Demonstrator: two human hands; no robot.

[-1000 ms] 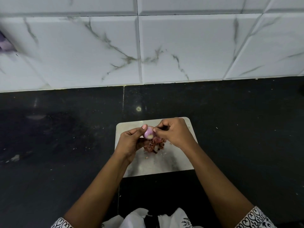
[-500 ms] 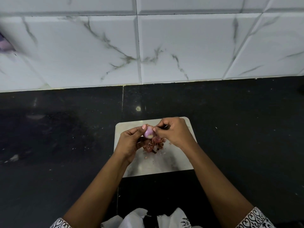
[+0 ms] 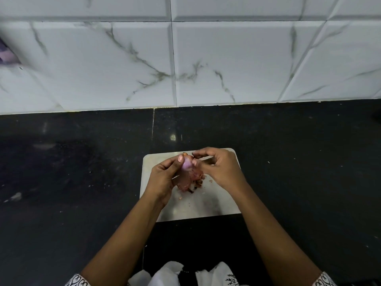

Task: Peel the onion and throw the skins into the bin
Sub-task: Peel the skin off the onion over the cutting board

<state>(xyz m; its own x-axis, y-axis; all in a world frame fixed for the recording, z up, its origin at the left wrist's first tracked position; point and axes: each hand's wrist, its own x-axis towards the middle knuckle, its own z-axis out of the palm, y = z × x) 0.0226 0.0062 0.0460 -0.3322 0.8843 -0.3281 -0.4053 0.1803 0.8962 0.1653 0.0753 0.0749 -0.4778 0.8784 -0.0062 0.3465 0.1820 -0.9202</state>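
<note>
A small pale purple onion [image 3: 187,163] is held above a white cutting board [image 3: 216,203]. My left hand [image 3: 164,180] grips the onion from the left, thumb on top. From the right, my right hand [image 3: 219,169] pinches a flap of skin at the onion's side with its fingertips. A heap of reddish-brown onion skins [image 3: 190,181] lies on the board just under the onion, partly hidden by my hands. No bin is in view.
The board lies on a black stone counter [image 3: 82,182] with small crumbs scattered around. A white marble-tiled wall [image 3: 185,58] rises behind the counter. A purple object [image 3: 5,56] shows at the far left edge. White cloth [image 3: 169,273] is at the bottom.
My right hand's fingers have shifted slightly on the onion, tugging at the skin. My left hand keeps the onion in about the same place.
</note>
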